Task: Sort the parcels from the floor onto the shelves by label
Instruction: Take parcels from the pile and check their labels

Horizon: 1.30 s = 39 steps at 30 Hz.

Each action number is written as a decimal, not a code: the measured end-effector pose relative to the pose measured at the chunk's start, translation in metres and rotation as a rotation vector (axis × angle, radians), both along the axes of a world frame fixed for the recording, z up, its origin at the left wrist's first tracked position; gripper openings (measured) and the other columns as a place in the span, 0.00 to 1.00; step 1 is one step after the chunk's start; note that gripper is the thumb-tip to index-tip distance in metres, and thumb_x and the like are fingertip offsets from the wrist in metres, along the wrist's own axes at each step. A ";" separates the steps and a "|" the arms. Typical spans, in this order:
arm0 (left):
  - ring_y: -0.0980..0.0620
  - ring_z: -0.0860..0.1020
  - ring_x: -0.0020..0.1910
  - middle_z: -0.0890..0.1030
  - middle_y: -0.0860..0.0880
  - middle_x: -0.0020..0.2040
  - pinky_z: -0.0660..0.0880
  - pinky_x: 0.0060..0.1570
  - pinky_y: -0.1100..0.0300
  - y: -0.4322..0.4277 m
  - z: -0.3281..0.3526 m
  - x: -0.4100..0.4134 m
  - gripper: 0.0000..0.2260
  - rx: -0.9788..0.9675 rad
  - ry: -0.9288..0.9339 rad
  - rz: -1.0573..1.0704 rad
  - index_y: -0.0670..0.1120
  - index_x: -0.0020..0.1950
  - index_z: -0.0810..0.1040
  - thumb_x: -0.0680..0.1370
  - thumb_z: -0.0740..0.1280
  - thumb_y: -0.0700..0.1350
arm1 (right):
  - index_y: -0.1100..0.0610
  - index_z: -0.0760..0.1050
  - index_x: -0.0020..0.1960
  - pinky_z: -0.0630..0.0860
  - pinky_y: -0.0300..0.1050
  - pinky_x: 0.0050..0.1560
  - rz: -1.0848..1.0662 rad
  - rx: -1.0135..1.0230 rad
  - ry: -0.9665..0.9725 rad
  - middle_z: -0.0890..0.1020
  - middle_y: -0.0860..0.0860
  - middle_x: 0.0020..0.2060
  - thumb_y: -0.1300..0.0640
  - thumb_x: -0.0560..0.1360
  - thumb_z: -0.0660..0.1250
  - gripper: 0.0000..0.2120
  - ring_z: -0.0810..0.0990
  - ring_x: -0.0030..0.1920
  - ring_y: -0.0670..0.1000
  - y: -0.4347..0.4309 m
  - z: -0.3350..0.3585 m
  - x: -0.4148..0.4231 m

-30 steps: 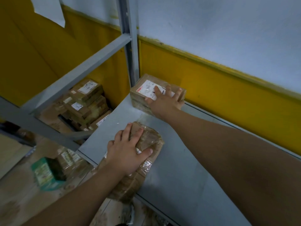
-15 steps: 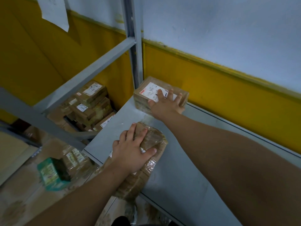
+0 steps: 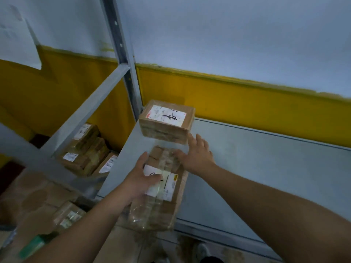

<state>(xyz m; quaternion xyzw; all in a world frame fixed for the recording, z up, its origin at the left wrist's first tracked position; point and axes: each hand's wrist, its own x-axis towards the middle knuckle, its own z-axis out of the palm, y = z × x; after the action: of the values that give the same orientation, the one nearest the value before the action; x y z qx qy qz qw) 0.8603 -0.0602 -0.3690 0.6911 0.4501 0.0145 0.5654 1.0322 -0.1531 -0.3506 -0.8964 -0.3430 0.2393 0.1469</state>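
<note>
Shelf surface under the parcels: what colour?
Pale grey-blue shelf, clearest in the head view.

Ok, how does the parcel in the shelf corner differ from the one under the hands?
The corner parcel sits wholly on the shelf; the near parcel overhangs its front edge. The corner parcel is a tidy box; the near parcel is longer, with loose clear wrap. Both are brown with white labels.

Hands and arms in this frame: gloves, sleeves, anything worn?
Both are bare. The left hand and right hand have no gloves, and no rings show. The left forearm and right forearm are uncovered out to the frame edge: no sleeve, watch or wristband in view. No markings can be made out; the picture is somewhat blurred.
</note>
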 end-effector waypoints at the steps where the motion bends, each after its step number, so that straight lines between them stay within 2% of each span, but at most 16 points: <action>1: 0.47 0.70 0.68 0.62 0.49 0.76 0.73 0.60 0.56 -0.002 -0.002 -0.008 0.39 -0.038 -0.023 -0.018 0.54 0.79 0.50 0.76 0.71 0.40 | 0.48 0.43 0.81 0.53 0.59 0.76 -0.029 0.002 0.067 0.47 0.54 0.80 0.34 0.79 0.56 0.39 0.47 0.79 0.58 -0.013 -0.009 -0.010; 3: 0.55 0.76 0.54 0.73 0.51 0.67 0.75 0.49 0.67 -0.009 -0.008 -0.021 0.35 -0.046 -0.069 -0.070 0.54 0.78 0.54 0.77 0.69 0.38 | 0.50 0.46 0.81 0.59 0.57 0.75 -0.080 0.022 0.191 0.55 0.56 0.79 0.35 0.79 0.57 0.38 0.54 0.78 0.60 -0.034 -0.023 -0.033; 4: 0.61 0.76 0.48 0.75 0.54 0.60 0.73 0.42 0.73 -0.012 -0.008 -0.025 0.32 -0.041 -0.093 -0.084 0.54 0.76 0.56 0.78 0.67 0.36 | 0.51 0.48 0.80 0.64 0.54 0.71 -0.119 0.064 0.259 0.62 0.56 0.76 0.36 0.79 0.58 0.37 0.61 0.75 0.60 -0.041 -0.028 -0.043; 5: 0.64 0.74 0.46 0.75 0.56 0.55 0.72 0.36 0.76 -0.015 -0.005 -0.026 0.30 -0.046 -0.120 -0.088 0.55 0.74 0.58 0.78 0.66 0.35 | 0.50 0.52 0.79 0.69 0.49 0.66 -0.170 0.127 0.322 0.68 0.55 0.73 0.38 0.79 0.58 0.34 0.67 0.72 0.59 -0.047 -0.031 -0.054; 7: 0.64 0.75 0.46 0.77 0.56 0.55 0.73 0.34 0.74 -0.017 -0.005 -0.028 0.30 -0.065 -0.175 -0.084 0.54 0.76 0.59 0.78 0.66 0.34 | 0.48 0.57 0.77 0.71 0.42 0.57 -0.296 0.234 0.444 0.76 0.51 0.66 0.42 0.80 0.61 0.29 0.76 0.64 0.56 -0.052 -0.029 -0.070; 10: 0.62 0.77 0.48 0.78 0.56 0.56 0.75 0.35 0.71 -0.024 0.000 -0.027 0.30 -0.076 -0.212 -0.109 0.56 0.76 0.61 0.79 0.65 0.35 | 0.45 0.64 0.72 0.78 0.52 0.59 -0.494 0.386 0.558 0.81 0.50 0.61 0.43 0.76 0.66 0.26 0.81 0.56 0.54 -0.061 -0.025 -0.080; 11: 0.61 0.77 0.49 0.78 0.56 0.56 0.75 0.36 0.70 -0.028 0.002 -0.025 0.30 -0.096 -0.228 -0.120 0.57 0.76 0.60 0.79 0.65 0.35 | 0.44 0.65 0.70 0.79 0.55 0.58 -0.535 0.413 0.561 0.82 0.50 0.58 0.44 0.75 0.67 0.26 0.82 0.54 0.54 -0.067 -0.021 -0.080; 14: 0.59 0.78 0.51 0.78 0.54 0.59 0.78 0.42 0.62 -0.046 0.016 -0.010 0.32 -0.142 -0.290 -0.182 0.60 0.75 0.61 0.78 0.65 0.35 | 0.44 0.66 0.70 0.80 0.50 0.56 -0.614 0.464 0.509 0.82 0.50 0.55 0.46 0.76 0.67 0.24 0.82 0.53 0.52 -0.095 -0.004 -0.072; 18: 0.58 0.80 0.54 0.78 0.53 0.63 0.78 0.43 0.64 -0.081 0.036 0.021 0.31 -0.149 -0.410 -0.262 0.58 0.75 0.64 0.78 0.64 0.32 | 0.39 0.68 0.65 0.80 0.52 0.58 -0.700 0.580 0.438 0.84 0.48 0.50 0.47 0.77 0.66 0.18 0.84 0.49 0.49 -0.149 0.018 -0.060; 22: 0.58 0.81 0.50 0.80 0.54 0.60 0.77 0.36 0.67 -0.138 0.059 0.052 0.30 -0.231 -0.501 -0.317 0.57 0.75 0.64 0.78 0.62 0.30 | 0.43 0.65 0.73 0.78 0.54 0.61 -0.802 0.647 0.392 0.84 0.44 0.52 0.41 0.73 0.66 0.29 0.84 0.52 0.47 -0.214 0.036 -0.055; 27: 0.56 0.81 0.50 0.80 0.57 0.55 0.78 0.35 0.64 -0.234 0.075 0.085 0.31 -0.277 -0.503 -0.432 0.60 0.74 0.64 0.78 0.63 0.31 | 0.45 0.69 0.70 0.79 0.51 0.59 -0.973 0.735 0.333 0.84 0.44 0.51 0.46 0.78 0.66 0.21 0.84 0.49 0.46 -0.313 0.052 -0.065; 30: 0.54 0.80 0.53 0.79 0.51 0.61 0.79 0.35 0.63 -0.302 0.082 0.095 0.31 -0.295 -0.509 -0.482 0.59 0.75 0.63 0.79 0.63 0.31 | 0.46 0.67 0.72 0.77 0.53 0.62 -1.046 0.780 0.303 0.84 0.43 0.53 0.44 0.75 0.66 0.27 0.83 0.52 0.46 -0.381 0.055 -0.070; 34: 0.50 0.80 0.56 0.77 0.49 0.64 0.80 0.40 0.59 -0.391 0.086 0.105 0.30 -0.334 -0.537 -0.521 0.56 0.76 0.63 0.79 0.63 0.32 | 0.48 0.59 0.78 0.73 0.53 0.67 -1.114 0.763 0.259 0.80 0.43 0.58 0.43 0.77 0.66 0.33 0.80 0.58 0.48 -0.473 0.063 -0.080; 36: 0.50 0.80 0.56 0.77 0.49 0.65 0.80 0.39 0.60 -0.434 0.085 0.113 0.30 -0.362 -0.547 -0.532 0.55 0.76 0.62 0.79 0.63 0.31 | 0.49 0.60 0.78 0.75 0.51 0.64 -1.131 0.756 0.243 0.79 0.44 0.58 0.43 0.77 0.66 0.32 0.80 0.57 0.47 -0.515 0.065 -0.085; 39: 0.51 0.80 0.53 0.77 0.49 0.63 0.79 0.34 0.61 -0.485 0.087 0.122 0.30 -0.403 -0.536 -0.543 0.55 0.76 0.62 0.79 0.63 0.32 | 0.50 0.59 0.78 0.78 0.41 0.51 -1.161 0.756 0.241 0.79 0.44 0.58 0.43 0.79 0.65 0.31 0.81 0.52 0.44 -0.565 0.071 -0.091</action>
<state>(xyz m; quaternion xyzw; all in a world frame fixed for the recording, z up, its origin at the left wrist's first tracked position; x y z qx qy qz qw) 0.9822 -0.5453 -0.2820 0.6319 0.0830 -0.0443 0.7693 0.9416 -0.7178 -0.2797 -0.7894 0.1498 0.0844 0.5893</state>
